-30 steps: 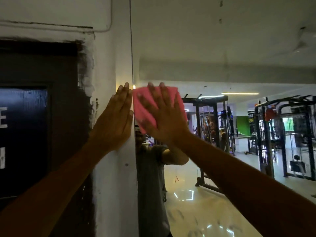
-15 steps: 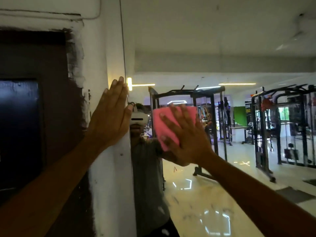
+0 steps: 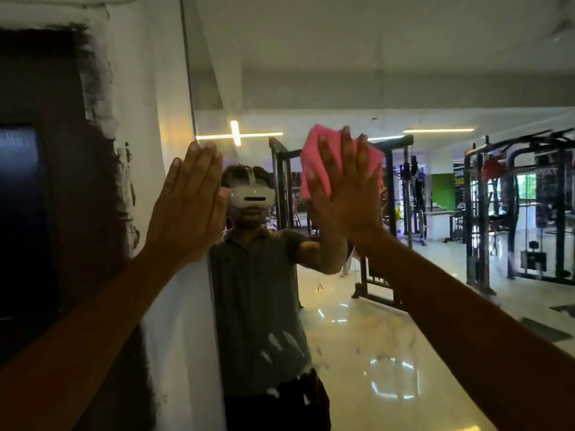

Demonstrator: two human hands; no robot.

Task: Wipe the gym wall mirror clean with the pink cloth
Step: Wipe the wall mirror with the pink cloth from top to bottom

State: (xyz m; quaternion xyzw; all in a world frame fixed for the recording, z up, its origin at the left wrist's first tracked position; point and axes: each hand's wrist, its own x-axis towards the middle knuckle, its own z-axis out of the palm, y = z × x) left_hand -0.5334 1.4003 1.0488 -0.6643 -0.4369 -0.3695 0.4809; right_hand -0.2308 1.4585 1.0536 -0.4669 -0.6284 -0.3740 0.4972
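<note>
A person's right hand (image 3: 345,197), fingers straight, presses a pink cloth (image 3: 314,163) flat against a gym wall mirror (image 3: 404,306). The left hand (image 3: 189,206), open and empty, braces at the mirror's left edge (by the white wall (image 3: 174,321)). Even pressure and overlapping strokes should clear the streaks low down.

surface: wall mirror (image 3: 389,73), upright, bordered on its left by a white wall edge (image 3: 174,306) | on mirror: pink cloth (image 3: 314,163), pressed flat by right hand (image 3: 345,194), right of wall edge | left hand (image 3: 186,213) laid flat at that edge | white smears (image 3: 280,343) seen low on glass
</note>
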